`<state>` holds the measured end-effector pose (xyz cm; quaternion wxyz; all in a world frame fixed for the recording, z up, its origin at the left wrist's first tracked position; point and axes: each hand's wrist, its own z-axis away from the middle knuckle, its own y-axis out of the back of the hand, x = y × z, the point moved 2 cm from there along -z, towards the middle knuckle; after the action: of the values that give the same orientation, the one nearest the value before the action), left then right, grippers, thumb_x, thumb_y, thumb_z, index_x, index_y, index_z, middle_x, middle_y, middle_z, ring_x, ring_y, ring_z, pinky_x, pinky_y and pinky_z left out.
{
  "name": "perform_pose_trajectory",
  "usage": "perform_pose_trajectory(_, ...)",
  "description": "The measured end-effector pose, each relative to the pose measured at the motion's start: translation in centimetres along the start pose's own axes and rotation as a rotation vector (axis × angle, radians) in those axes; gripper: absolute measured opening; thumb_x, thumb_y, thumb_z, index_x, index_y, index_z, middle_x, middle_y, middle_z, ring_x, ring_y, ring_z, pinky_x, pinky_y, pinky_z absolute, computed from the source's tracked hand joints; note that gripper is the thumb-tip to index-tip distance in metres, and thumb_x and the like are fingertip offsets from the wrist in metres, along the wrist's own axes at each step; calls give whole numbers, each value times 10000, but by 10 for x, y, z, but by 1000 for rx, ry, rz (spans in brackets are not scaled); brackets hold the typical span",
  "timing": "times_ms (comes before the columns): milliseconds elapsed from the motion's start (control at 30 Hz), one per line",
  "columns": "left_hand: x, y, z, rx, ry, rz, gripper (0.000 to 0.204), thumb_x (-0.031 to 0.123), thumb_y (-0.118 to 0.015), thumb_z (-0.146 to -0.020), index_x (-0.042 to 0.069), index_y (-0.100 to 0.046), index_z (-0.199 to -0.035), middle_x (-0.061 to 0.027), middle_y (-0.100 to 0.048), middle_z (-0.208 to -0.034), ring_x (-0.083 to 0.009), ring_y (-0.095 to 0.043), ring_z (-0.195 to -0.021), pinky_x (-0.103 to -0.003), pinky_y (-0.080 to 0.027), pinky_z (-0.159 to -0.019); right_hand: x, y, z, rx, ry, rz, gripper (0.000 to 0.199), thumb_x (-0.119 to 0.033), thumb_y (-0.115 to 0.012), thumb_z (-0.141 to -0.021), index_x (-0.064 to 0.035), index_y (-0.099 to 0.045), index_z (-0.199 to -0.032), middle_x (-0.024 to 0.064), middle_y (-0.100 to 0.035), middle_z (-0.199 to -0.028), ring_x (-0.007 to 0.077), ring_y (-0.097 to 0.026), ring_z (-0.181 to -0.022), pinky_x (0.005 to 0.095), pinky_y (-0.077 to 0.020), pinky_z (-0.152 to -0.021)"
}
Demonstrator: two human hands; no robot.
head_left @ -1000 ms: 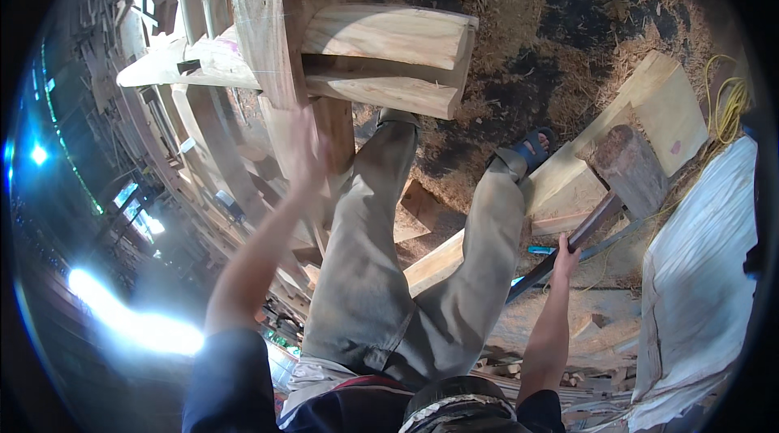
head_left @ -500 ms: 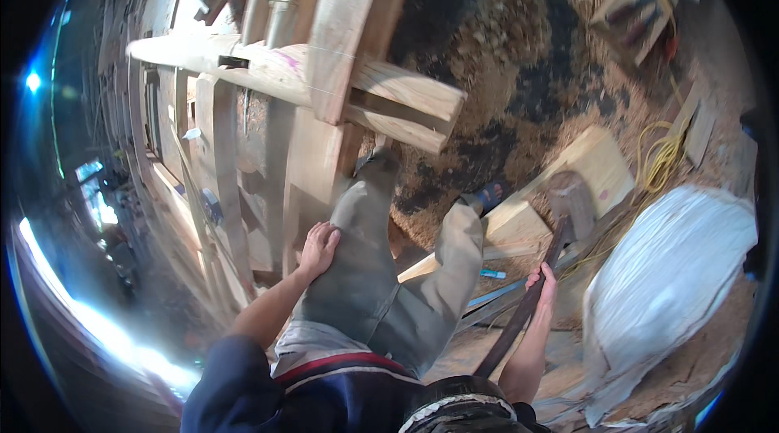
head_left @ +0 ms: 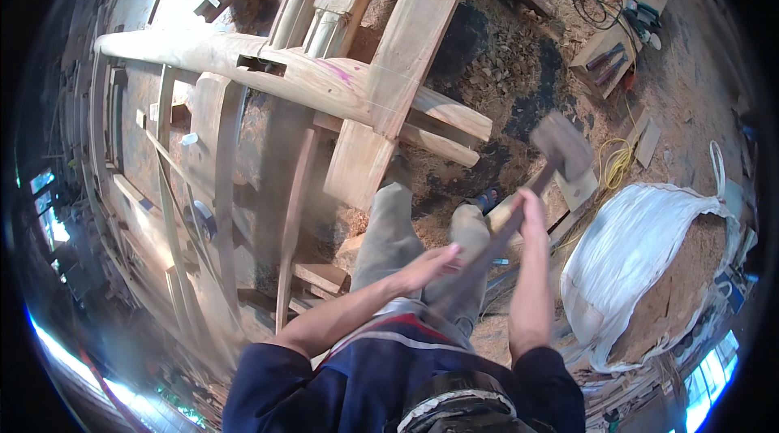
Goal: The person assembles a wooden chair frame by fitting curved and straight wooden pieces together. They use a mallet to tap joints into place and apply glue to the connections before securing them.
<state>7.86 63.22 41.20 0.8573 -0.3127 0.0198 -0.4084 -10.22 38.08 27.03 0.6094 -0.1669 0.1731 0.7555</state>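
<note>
My right hand (head_left: 529, 212) is closed round the long dark handle of a mallet (head_left: 561, 145), just below its blocky brown head. The mallet is raised at a slant in front of my right leg, and its handle runs down towards my lap, smeared by motion. My left hand (head_left: 434, 264) is open beside the lower handle, fingers stretched towards it; whether they touch cannot be made out. Ahead of my legs lies a long pale round timber (head_left: 312, 72) with a dark mortise and a forked end. A wide plank (head_left: 422, 31) crosses it near the fork.
A white sack (head_left: 621, 262) of brown sawdust stands at my right. Yellow cord (head_left: 614, 163) lies beyond it. Farther off is a wooden box (head_left: 604, 60) with tools, beside a green power tool (head_left: 641, 17). Upright boards (head_left: 213, 141) stand at left; shavings cover the ground.
The mallet has risen from beside my right leg, my right hand gripping nearer its head. My left hand has left my thigh and moved right to the handle.
</note>
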Motion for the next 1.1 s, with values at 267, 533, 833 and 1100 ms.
perform_pose_trajectory(267, 87, 4, 61, 80, 92, 507, 246, 159, -680, -980, 34, -502, -1093, -12, -550, -710, -172, -613, -549, -316, -554, -530, -5, -234, 2, -412, 9, 204, 223, -199, -687, -841, -32, -662, -695, 111, -652, -614, 216, -625, -534, 347, -506, -550)
perform_pose_trajectory(533, 38, -122, 41, 86, 91, 104, 231, 93, -658, -973, 57, -457, -1082, -50, -575, -755, -155, -612, -529, -343, -564, -483, 20, -78, 19, -530, -17, -124, 326, -308, -583, -1002, -87, -616, -764, 68, -617, -651, 218, -610, -567, 361, -523, -601)
perform_pose_trajectory(833, 31, -231, -3, -379, 414, -20, 254, 203, -631, -987, 68, -590, -777, -32, -577, -676, -150, -583, -617, -328, -508, -609, -23, 96, 246, 142, 663, -151, 356, -394, -482, -1075, -97, -558, -1257, 4, -496, -1096, 140, -491, -1042, 317, -403, -958)
perform_pose_trajectory(1100, 102, -167, -23, -716, 550, -27, 193, 248, -623, -1006, 71, -561, -959, 7, -571, -752, -93, -551, -583, -285, -474, -519, -62, 115, 185, 507, 335, -520, 218, -321, -574, -990, -127, -524, -907, 5, -515, -794, 135, -548, -729, 301, -463, -660)
